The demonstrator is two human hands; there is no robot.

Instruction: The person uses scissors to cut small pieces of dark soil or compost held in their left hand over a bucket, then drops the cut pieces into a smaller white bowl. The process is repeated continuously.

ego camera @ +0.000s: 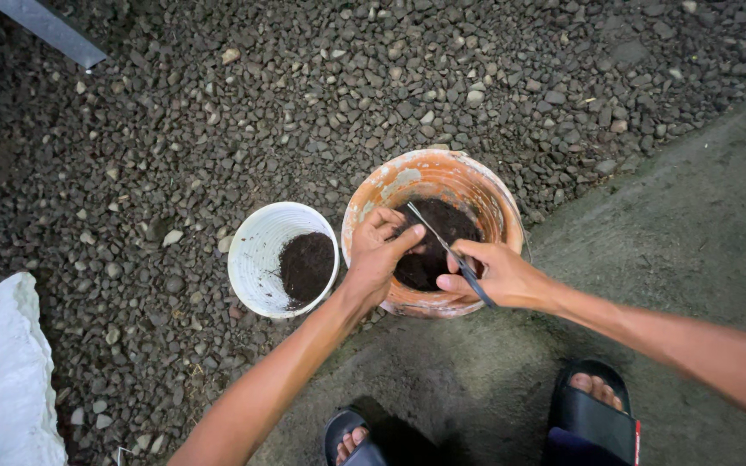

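My right hand (498, 276) pinches a thin tool (451, 252), its tip down in the dark soil (433, 246) of the orange pot (468, 177). My left hand (377, 255) curls loosely over the near rim, fingers bent into the soil, holding nothing I can make out. To work well, I judge the tip should stay low and move gently, with the left hand steadying the pot. Just left stands a white pot (256, 250), partly filled with soil, on the gravel (218, 112). My sandals (593, 414) rest on concrete.
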